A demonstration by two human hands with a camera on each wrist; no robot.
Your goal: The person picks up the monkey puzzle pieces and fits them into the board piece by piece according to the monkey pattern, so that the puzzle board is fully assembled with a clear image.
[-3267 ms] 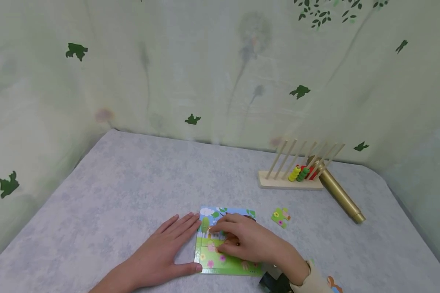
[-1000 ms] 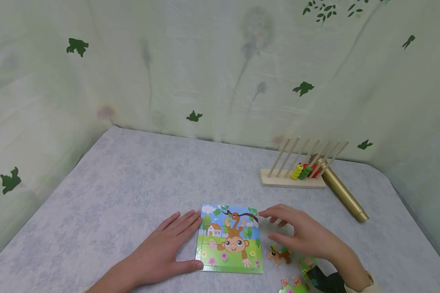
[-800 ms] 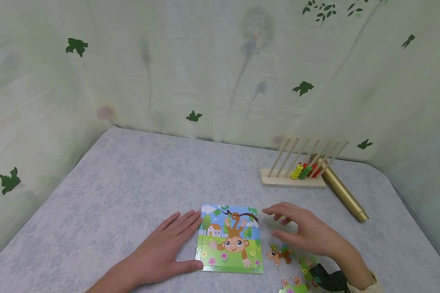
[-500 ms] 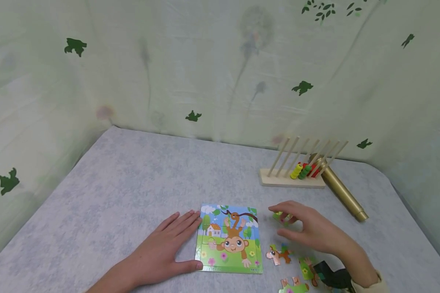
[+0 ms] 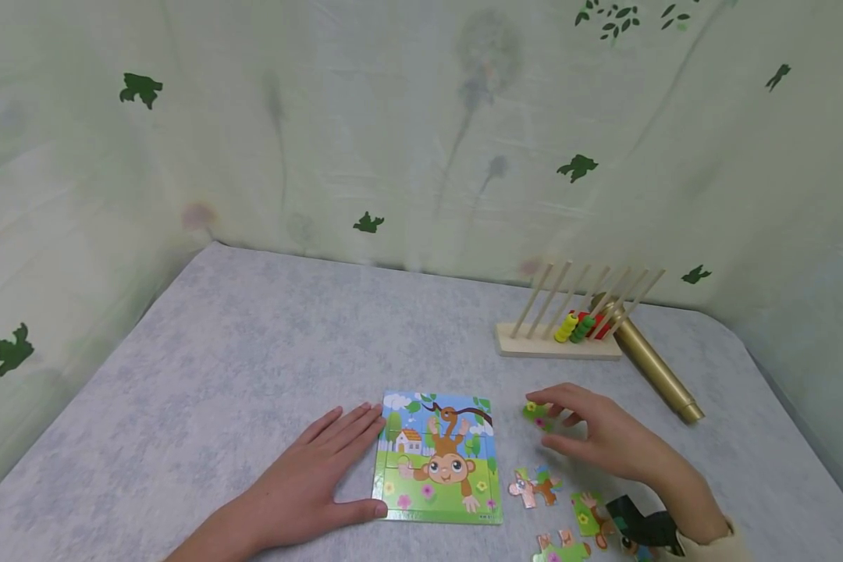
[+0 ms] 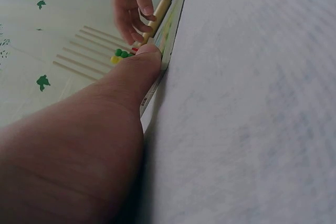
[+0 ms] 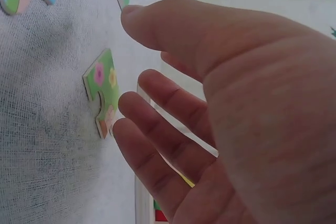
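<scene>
A square monkey jigsaw puzzle (image 5: 439, 460) lies on the table. My left hand (image 5: 316, 476) lies flat at its left side, straight fingertips and thumb resting on the edge. Over to the right, my right hand (image 5: 597, 429) hovers palm down with loosely bent fingers and nothing in its grip. Its fingertips overlap a loose green puzzle piece with flowers (image 5: 534, 414) in the head view. The right wrist view shows this flowered puzzle piece (image 7: 104, 85) on the table, a little apart from the fingers.
More loose puzzle pieces (image 5: 523, 490) lie right of the puzzle, with another green piece (image 5: 562, 550) nearer the front. At the back right stand a wooden peg rack (image 5: 555, 348) with coloured beads and a brass-coloured tube (image 5: 656, 371). A patterned curtain (image 5: 421, 140) hangs behind the table.
My right hand has left the puzzle and moved right, its fingers now by the flowered green piece. The monkey picture it covered shows fully. My left hand stays in place.
</scene>
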